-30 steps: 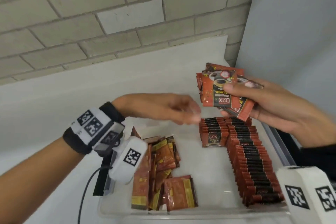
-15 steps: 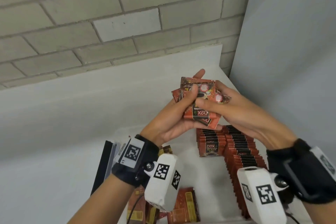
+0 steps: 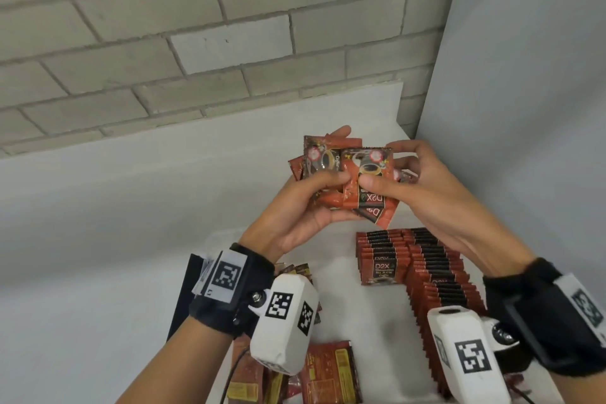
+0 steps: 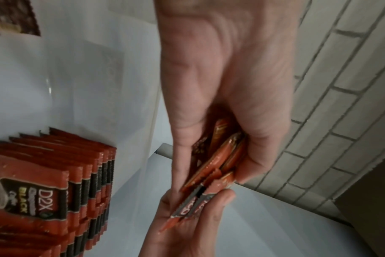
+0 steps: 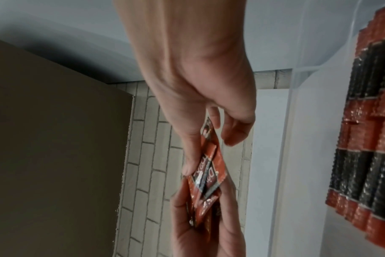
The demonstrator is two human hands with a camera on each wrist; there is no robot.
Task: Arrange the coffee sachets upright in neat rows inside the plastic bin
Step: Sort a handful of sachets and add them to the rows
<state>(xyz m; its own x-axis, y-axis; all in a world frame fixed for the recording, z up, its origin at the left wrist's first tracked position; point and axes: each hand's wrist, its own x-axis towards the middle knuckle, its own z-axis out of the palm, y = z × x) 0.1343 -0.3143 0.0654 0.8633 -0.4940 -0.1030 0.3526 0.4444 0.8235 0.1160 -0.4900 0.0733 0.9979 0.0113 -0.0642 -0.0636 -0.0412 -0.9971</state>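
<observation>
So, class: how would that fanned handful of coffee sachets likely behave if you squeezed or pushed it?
The coffee sachets look thin, glossy foil, so they probably slide over each other; they are already splayed between the left hand and right hand. Many held at once suggests each is light. Their bent corners suggest they flex.

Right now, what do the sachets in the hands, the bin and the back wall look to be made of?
Sachets: glossy printed film, probably foil-lined plastic; they shine, crinkle and have serrated edges. Both the left hand and the right hand grip them.
Bin: clear, smooth plastic; the rows of sachets show through its wall.
Wall: matte grey brick or block with mortar lines, possibly painted.
</observation>
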